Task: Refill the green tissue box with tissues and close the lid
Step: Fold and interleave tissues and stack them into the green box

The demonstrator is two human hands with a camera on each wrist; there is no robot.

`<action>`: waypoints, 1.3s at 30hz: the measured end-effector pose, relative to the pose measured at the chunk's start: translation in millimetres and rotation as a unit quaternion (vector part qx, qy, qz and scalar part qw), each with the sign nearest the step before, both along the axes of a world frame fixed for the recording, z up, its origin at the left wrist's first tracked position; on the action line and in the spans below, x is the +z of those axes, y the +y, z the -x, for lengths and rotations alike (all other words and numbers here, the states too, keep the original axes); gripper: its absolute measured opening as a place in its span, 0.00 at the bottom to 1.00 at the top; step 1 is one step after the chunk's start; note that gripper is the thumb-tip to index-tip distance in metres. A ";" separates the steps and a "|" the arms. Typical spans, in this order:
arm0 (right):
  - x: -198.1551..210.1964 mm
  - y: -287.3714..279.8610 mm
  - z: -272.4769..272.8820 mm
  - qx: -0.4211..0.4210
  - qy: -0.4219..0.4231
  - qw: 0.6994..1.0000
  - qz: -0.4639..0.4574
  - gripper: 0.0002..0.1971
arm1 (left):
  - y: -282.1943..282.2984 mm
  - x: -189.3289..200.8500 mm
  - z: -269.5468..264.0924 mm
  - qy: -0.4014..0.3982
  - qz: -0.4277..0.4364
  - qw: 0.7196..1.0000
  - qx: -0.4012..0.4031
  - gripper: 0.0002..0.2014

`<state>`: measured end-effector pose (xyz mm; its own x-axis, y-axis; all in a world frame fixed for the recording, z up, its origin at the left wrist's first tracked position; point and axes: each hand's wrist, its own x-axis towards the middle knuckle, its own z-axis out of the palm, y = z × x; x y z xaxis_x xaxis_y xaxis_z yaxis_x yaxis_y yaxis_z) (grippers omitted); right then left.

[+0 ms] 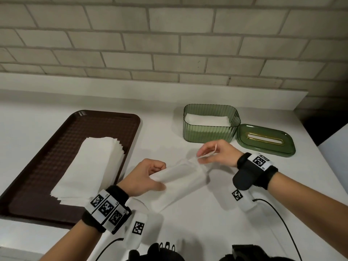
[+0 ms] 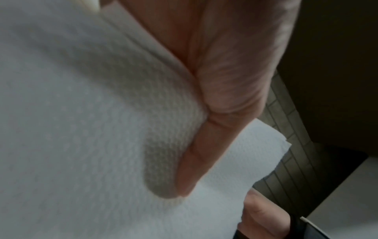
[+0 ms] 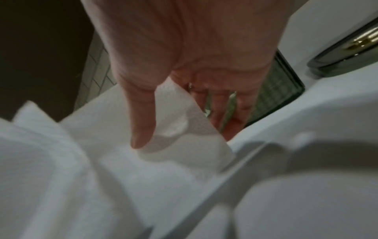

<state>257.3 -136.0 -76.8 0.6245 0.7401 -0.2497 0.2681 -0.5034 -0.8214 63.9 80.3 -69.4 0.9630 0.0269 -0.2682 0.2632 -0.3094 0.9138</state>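
Note:
A white tissue (image 1: 180,178) hangs between both hands above the counter. My left hand (image 1: 148,176) grips its near end, thumb (image 2: 196,153) pressed on the paper (image 2: 81,129). My right hand (image 1: 211,153) pinches the far corner between thumb (image 3: 141,122) and fingers, the tissue corner (image 3: 184,122) folding over. The green ribbed tissue box (image 1: 211,127) stands open behind the hands, with folded tissues inside. Its green lid (image 1: 265,140), with a gold-rimmed slot, lies flat to the right of the box. A stack of white tissues (image 1: 90,166) rests on the brown tray (image 1: 56,147).
The white counter (image 1: 169,102) ends at a grey brick wall (image 1: 169,44) behind and drops off on the right past the lid. Black cables (image 1: 278,221) trail from my wrists toward the near edge. Dark objects sit at the bottom edge of the head view.

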 end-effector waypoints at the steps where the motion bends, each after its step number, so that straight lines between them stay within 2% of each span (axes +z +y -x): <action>1: 4.2 -0.2 -0.2 -0.004 0.009 1.000 -0.026 0.14 | 1.1 -0.1 0.7 0.002 0.001 1.000 0.005 0.09; 4: 28.5 2.8 -10.2 -0.035 -0.027 0.997 -0.064 0.10 | 4.2 -2.2 1.7 0.031 0.001 0.999 0.043 0.21; 7: 61.5 8.7 -37.9 -0.117 -0.067 0.987 -0.087 0.16 | 6.1 -6.0 3.1 0.054 -0.006 0.996 0.067 0.28; 10: 91.8 12.4 -70.7 -0.185 -0.067 0.976 -0.089 0.16 | 5.2 -7.4 4.0 0.057 -0.015 0.995 0.077 0.30; 13: 103.4 14.4 -98.6 -0.215 -0.041 0.973 -0.072 0.20 | 1.5 -3.9 5.6 0.039 0.005 0.996 0.080 0.26; 15: 96.2 15.8 -114.7 -0.238 -0.050 0.970 -0.026 0.25 | 1.1 -2.5 6.3 0.028 0.015 0.996 0.086 0.26; 18: 76.0 18.3 -129.7 -0.253 -0.091 0.956 0.115 0.39 | 0.6 -2.3 6.6 0.007 0.018 0.995 0.099 0.29; 20: 64.7 21.4 -133.6 -0.237 -0.104 0.949 0.182 0.45 | 0.8 -3.2 6.7 -0.008 0.024 0.994 0.110 0.31; 23: 55.1 28.7 -134.4 -0.223 -0.129 0.938 0.230 0.43 | 2.5 -4.8 6.3 -0.023 0.027 0.991 0.126 0.32; 30: 47.0 37.7 -132.0 -0.195 -0.154 0.933 0.261 0.34 | 0.6 -3.7 3.6 -0.031 0.034 0.992 0.119 0.34; 33: 57.6 33.0 -126.0 -0.155 -0.188 0.925 0.293 0.29 | 0.8 -3.2 2.5 -0.030 0.026 0.994 0.098 0.35; 35: 72.0 27.1 -119.1 -0.137 -0.224 0.916 0.303 0.29 | 0.4 -1.6 0.6 -0.034 0.021 0.996 0.085 0.35; 37: 88.0 18.3 -105.0 -0.154 -0.323 0.889 0.287 0.30 | -0.7 2.1 -2.8 -0.040 0.019 0.997 0.065 0.36; 38: 94.8 13.3 -92.7 -0.164 -0.368 0.881 0.248 0.30 | -1.8 4.7 -5.2 -0.044 0.018 0.998 0.053 0.35; 39: 98.1 8.6 -77.6 -0.158 -0.386 0.891 0.179 0.29 | -3.0 7.7 -8.3 -0.047 0.018 0.998 0.039 0.35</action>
<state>334.9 -127.4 21.3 0.8759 0.4556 0.1591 0.4815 -0.8469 -0.2256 72.2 77.3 -61.7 0.9795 0.0938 -0.1781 0.1967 -0.2577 0.9460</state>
